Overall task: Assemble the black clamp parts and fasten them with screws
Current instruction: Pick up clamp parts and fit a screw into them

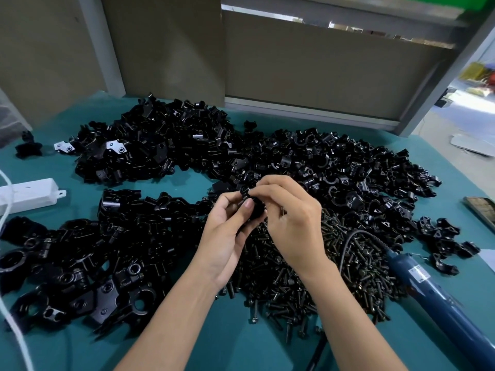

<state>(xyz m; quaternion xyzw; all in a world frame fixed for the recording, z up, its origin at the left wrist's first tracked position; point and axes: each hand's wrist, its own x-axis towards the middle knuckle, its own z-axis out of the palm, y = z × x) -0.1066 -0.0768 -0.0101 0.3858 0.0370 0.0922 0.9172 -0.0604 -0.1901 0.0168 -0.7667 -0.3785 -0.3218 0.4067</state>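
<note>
Left hand (pixel 227 231) and right hand (pixel 292 226) pinch one black clamp part (pixel 253 208) in curled fingers (pixel 247 204); its long axis is hidden. Screws (pixel 321 263) heaped beneath the fingers; blue screwdriver (pixel 428 285) to their right.

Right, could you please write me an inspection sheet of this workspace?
Surface: teal cloth-covered table.
Job's things: heaps of black clamp parts; pile of dark screws; blue cylindrical electric screwdriver lying at right.
Clutter: white plastic power strip at left; dark flat object at right edge.
Hands: left hand and right hand together pinch a small black clamp part above the screws.
Cables: white cable at left; grey screwdriver cord across the screws.
Surroundings: beige panels in grey frame behind.
</note>
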